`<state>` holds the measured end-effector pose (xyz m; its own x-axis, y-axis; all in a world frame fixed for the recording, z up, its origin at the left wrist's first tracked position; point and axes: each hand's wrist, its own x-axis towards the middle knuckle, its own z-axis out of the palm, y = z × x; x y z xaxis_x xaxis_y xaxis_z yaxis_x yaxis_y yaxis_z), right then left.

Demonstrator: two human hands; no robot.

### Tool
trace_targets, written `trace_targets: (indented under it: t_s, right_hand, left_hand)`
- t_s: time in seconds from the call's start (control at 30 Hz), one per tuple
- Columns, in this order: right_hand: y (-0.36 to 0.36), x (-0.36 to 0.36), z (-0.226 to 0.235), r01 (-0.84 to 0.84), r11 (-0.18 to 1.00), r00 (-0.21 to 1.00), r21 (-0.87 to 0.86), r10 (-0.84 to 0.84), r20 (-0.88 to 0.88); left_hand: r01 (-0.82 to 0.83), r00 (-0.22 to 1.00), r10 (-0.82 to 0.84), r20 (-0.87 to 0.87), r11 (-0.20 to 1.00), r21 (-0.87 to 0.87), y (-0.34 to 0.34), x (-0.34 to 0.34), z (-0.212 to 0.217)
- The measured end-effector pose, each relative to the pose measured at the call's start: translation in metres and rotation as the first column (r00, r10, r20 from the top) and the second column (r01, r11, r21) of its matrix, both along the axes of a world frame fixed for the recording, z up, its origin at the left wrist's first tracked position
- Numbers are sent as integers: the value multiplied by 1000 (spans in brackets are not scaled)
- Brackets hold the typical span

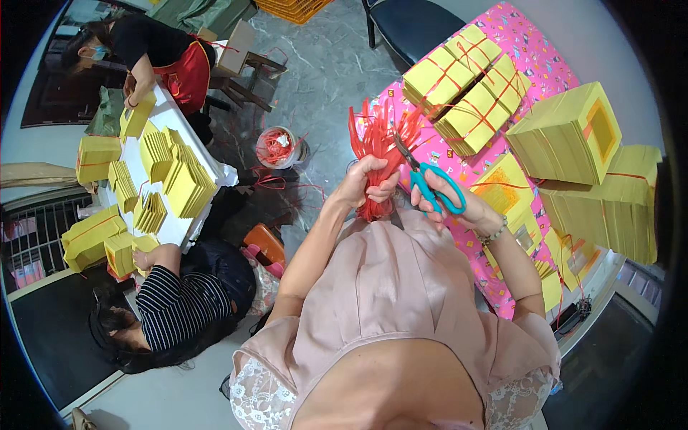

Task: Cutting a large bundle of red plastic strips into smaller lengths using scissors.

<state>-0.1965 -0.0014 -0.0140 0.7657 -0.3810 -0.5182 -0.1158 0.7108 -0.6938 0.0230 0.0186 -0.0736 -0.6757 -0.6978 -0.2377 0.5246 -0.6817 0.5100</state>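
Observation:
A thick bunch of red plastic ribbon [378, 208] is gripped in my left hand [368, 182], its loose ends fanning out above my fist. My right hand [459, 204] has its fingers through the teal handles of a pair of scissors [431, 188]. The dark scissor blades point up and left, close beside the ribbon ends; whether they touch any strand, I cannot tell. To the right, tied stacks of yellow paper [438, 77] lie on a pink patterned tablecloth [549, 60].
Two people work at a white table [188, 129] on the left, among yellow paper bundles [190, 183]. A bucket of red scraps [278, 147] stands on the grey floor. Large yellow paper stacks [555, 136] rise at the right. A dark chair [416, 25] is behind the pink table.

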Motion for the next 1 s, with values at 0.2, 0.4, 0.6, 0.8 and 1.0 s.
trace_targets:
  t_s: [0.2,0.4,0.6,0.8,1.0]
  right_hand:
    - [7,-1,-5,97,993,995,66,-99,23]
    - [14,-3,-5,123,986,986,112,-134,100]
    - [24,-4,15,78,995,992,-59,-71,107]
    - [25,0,14,-34,998,995,-60,39,90]
    - [28,3,20,-11,996,994,-83,20,111]
  left_hand:
    - [-86,976,78,-203,996,-28,1,-1,-4]
    - [-125,987,122,-109,992,-23,2,-1,1]
    - [-241,960,239,146,971,-3,5,-8,13]
    - [-175,976,183,119,982,-77,6,-6,11]
    - [-189,965,196,176,980,-56,7,-7,8]
